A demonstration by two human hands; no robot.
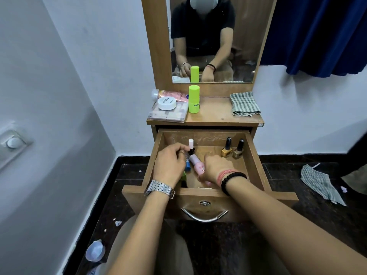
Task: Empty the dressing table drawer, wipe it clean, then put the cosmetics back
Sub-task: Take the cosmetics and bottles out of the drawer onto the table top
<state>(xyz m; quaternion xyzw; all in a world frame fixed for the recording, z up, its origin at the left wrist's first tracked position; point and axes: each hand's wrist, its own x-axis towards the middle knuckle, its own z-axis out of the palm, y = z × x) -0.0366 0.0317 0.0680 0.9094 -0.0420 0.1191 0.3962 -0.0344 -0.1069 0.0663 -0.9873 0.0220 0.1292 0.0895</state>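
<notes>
Head view of the open drawer [253, 155] of a wooden dressing table [218, 114]. We see both hands inside the drawer. The left hand [170, 165], wearing a metal watch [159, 188], has its fingers curled and pinches a small bottle with a white cap [191, 144] near the drawer's 10 o'clock area. The right hand [216, 167], with a black bead bracelet [232, 181] and a pink thread band at the wrist, lies knuckles up at the drawer's centre; its fingers curl downward over a pink item, but we cannot tell whether they grip it. Between the hands lies a pink tube [196, 163], tilted, with a blue-capped item [187, 166] just beside it at its 9 o'clock. Two nail polish bottles [226, 150] with black caps stand upright at the drawer's 2 o'clock corner, side by side.

On the tabletop, at its 9 o'clock side, a white round jar [166, 103] rests on a flat clear-cased palette [168, 116], with a pink tube lying behind [172, 94]. A lime-green stick container [194, 99] stands upright just beside them. A folded checked cloth [245, 104] lies at the tabletop's 3 o'clock. A mirror [244, 46] rises behind, and a second checked cloth [319, 183] lies on the dark floor at 3 o'clock of the drawer.
</notes>
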